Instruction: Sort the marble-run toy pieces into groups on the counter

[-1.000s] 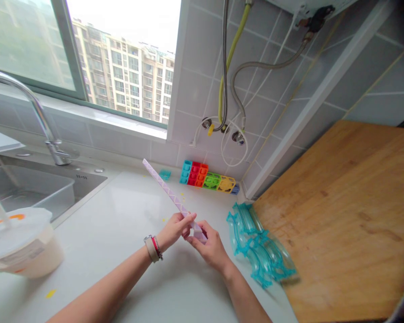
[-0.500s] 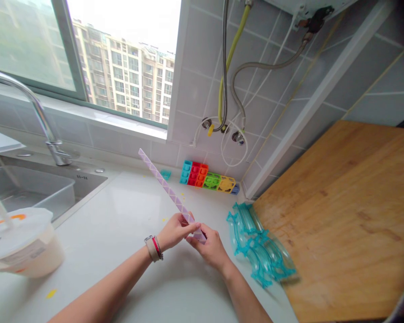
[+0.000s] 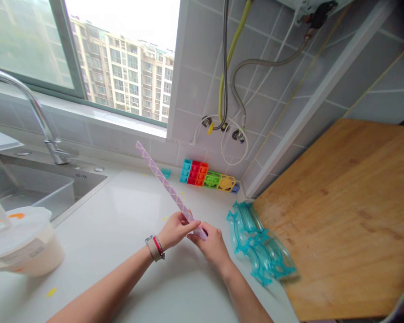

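A long, straight lavender snake puzzle (image 3: 162,179) with pale triangle lines slants up and left above the white counter. My left hand (image 3: 174,230) is closed on it near its lower end, thumb along the top. At the very end, my right hand (image 3: 212,246) pinches the last segments, its thumb and fingers close to the left thumb. Fingers partly hide the lower segments. To the right of my right hand lies a cluster of clear turquoise plastic tubes (image 3: 256,244) with frilled ends.
Colourful toy blocks (image 3: 198,173) line the wall, with a small turquoise piece (image 3: 166,172) beside them. A lidded cup with a straw (image 3: 23,251) stands at left, near the sink (image 3: 87,179) and faucet (image 3: 37,103). A wooden board (image 3: 350,215) leans at right.
The far tip of the snake puzzle has risen slightly and shifted a little left. Both hands keep their hold, with the right fingers shifted slightly.
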The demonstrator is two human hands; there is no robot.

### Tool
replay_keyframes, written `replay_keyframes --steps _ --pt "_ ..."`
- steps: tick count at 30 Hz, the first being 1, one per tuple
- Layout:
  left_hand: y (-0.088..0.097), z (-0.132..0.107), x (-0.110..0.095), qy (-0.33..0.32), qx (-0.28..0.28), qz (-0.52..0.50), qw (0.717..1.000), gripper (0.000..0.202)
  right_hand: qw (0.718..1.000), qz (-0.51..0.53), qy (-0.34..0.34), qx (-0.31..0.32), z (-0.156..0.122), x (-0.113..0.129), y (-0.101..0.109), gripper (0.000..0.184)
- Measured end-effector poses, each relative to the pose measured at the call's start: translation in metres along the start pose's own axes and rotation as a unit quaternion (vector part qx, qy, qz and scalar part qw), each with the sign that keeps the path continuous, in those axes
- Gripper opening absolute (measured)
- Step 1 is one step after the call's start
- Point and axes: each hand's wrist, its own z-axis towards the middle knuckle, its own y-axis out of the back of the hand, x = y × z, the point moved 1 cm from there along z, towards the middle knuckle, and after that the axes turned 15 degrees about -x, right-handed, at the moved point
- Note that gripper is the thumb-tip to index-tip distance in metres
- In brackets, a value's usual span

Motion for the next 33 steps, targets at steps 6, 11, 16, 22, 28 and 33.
replay_keyframes --steps 6,11,16,22,28,33 --pt "0.0 0.001 0.006 -0.011 -0.031 0.027 0.999 0.041 0.999 -0.046 0.015 -0.022 0.001 0.0 0.002 0.025" --pt "0.001 0.004 0.014 -0.042 -0.091 0.05 0.994 0.04 0.995 -0.067 0.044 -0.055 0.001 0.0 0.003 0.026" --pt "0.004 0.006 0.019 -0.035 -0.142 0.078 0.986 0.041 0.993 -0.069 0.061 -0.069 0.0 -0.002 0.002 0.029" --pt "0.006 0.007 0.022 -0.072 -0.156 0.091 0.981 0.039 0.99 -0.061 0.079 -0.096 -0.002 0.001 0.003 0.029" --pt "0.005 0.006 0.019 -0.07 -0.115 0.033 0.99 0.038 0.995 0.038 -0.013 -0.088 0.003 -0.004 0.003 0.047" --pt "0.007 0.007 0.016 -0.075 -0.098 0.041 0.992 0.039 0.984 0.133 -0.112 0.041 0.007 -0.013 -0.003 0.05"
